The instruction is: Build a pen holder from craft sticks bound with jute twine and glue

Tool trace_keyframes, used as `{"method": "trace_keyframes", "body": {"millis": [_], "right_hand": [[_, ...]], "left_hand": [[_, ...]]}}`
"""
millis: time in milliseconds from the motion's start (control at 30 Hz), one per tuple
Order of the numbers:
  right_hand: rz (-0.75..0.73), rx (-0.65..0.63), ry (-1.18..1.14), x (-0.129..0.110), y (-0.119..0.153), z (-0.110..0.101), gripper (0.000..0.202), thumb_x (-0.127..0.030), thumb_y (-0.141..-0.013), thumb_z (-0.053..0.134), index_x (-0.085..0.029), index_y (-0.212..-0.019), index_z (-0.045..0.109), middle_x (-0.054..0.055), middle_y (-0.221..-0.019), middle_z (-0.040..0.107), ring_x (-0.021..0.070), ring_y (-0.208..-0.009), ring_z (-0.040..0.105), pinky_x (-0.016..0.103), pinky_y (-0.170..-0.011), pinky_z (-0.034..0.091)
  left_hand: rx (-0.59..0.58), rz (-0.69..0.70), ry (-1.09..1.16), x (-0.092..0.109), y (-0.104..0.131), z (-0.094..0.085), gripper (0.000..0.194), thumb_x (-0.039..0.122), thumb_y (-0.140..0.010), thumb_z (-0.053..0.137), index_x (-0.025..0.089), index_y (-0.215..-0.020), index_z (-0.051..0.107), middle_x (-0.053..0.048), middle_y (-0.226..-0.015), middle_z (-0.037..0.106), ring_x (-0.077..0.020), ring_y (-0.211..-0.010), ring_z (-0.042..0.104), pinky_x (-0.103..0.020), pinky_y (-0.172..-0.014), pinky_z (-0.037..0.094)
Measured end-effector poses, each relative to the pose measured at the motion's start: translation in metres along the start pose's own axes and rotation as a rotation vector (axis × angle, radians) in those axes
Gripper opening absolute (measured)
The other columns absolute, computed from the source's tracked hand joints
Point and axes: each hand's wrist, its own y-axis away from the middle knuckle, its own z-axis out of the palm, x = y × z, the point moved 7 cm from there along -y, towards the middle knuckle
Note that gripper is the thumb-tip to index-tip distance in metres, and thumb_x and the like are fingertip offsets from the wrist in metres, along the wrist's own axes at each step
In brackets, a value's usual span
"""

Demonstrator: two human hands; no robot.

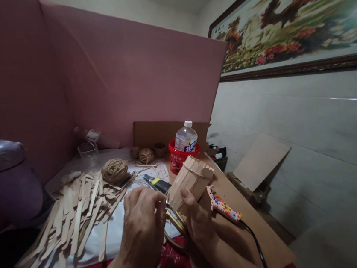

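Note:
A cup made of wooden craft sticks (189, 176) tilts in my right hand (201, 220), whose thumb presses its side and whose fingers go round behind it. A band of twine (195, 173) circles the cup near its scalloped upper end. My left hand (143, 220) is closed beside the cup's lower end, fingertips bent in towards it. Whatever those fingers pinch, if anything, is hidden from me. A dark tool with a yellow band (160, 184) lies behind my left hand. Under the cup, a roll of tape (174, 243) shows in part.
Loose craft sticks (78, 213) are heaped at the left beside a twine ball (114, 170). A red bucket (178, 160) holds a clear bottle (186, 139). A flower-patterned glue gun (224, 209) with a black cord lies on cardboard (250, 237). Pink panels (130, 72) stand behind.

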Motion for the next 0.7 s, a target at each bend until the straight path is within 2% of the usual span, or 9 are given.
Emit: {"method": "trace_keyframes", "body": {"millis": [100, 233, 367, 567, 700], "right_hand": [[-0.010, -0.006, -0.012, -0.002, -0.001, 0.002, 0.045, -0.027, -0.079, 0.068, -0.021, -0.121, 0.054, 0.004, -0.099, 0.068, 0.0221, -0.094, 0.062, 0.037, -0.084, 0.050], [-0.029, -0.022, 0.020, -0.004, 0.000, 0.003, 0.050, -0.025, -0.078, 0.070, -0.023, -0.124, 0.051, 0.003, -0.102, 0.067, 0.0211, -0.093, 0.062, 0.036, -0.084, 0.050], [-0.039, -0.060, 0.033, -0.003, 0.001, 0.004, 0.047, -0.023, -0.079, 0.069, -0.023, -0.123, 0.052, 0.003, -0.100, 0.068, 0.0211, -0.092, 0.062, 0.036, -0.084, 0.050], [0.078, -0.045, 0.005, 0.013, 0.005, -0.002, 0.046, -0.026, -0.079, 0.069, -0.020, -0.122, 0.053, 0.005, -0.099, 0.068, 0.0231, -0.094, 0.062, 0.038, -0.084, 0.050], [0.087, -0.046, -0.003, 0.016, 0.005, -0.002, 0.049, -0.026, -0.078, 0.070, -0.020, -0.123, 0.052, 0.005, -0.097, 0.068, 0.0228, -0.091, 0.063, 0.037, -0.081, 0.051]], "left_hand": [[-0.047, 0.040, 0.078, 0.005, -0.001, 0.004, 0.013, 0.006, -0.083, 0.054, 0.018, -0.086, 0.051, -0.003, -0.075, 0.057, -0.0208, -0.081, 0.044, -0.038, -0.077, 0.034], [-0.086, 0.088, 0.058, 0.010, 0.000, 0.007, 0.013, 0.007, -0.082, 0.057, 0.018, -0.086, 0.054, -0.002, -0.076, 0.060, -0.0216, -0.083, 0.044, -0.040, -0.080, 0.032], [-0.064, 0.095, -0.016, 0.013, 0.000, 0.006, 0.011, 0.007, -0.081, 0.056, 0.017, -0.083, 0.054, -0.003, -0.073, 0.059, -0.0223, -0.082, 0.044, -0.042, -0.080, 0.032], [-0.069, 0.101, -0.115, 0.017, 0.000, 0.009, 0.014, 0.003, -0.080, 0.052, 0.015, -0.074, 0.052, -0.006, -0.067, 0.055, -0.0224, -0.078, 0.043, -0.044, -0.080, 0.034], [-0.051, 0.094, -0.116, 0.018, 0.000, 0.009, 0.015, 0.003, -0.080, 0.052, 0.015, -0.072, 0.049, -0.006, -0.066, 0.053, -0.0230, -0.079, 0.043, -0.045, -0.080, 0.035]]}}
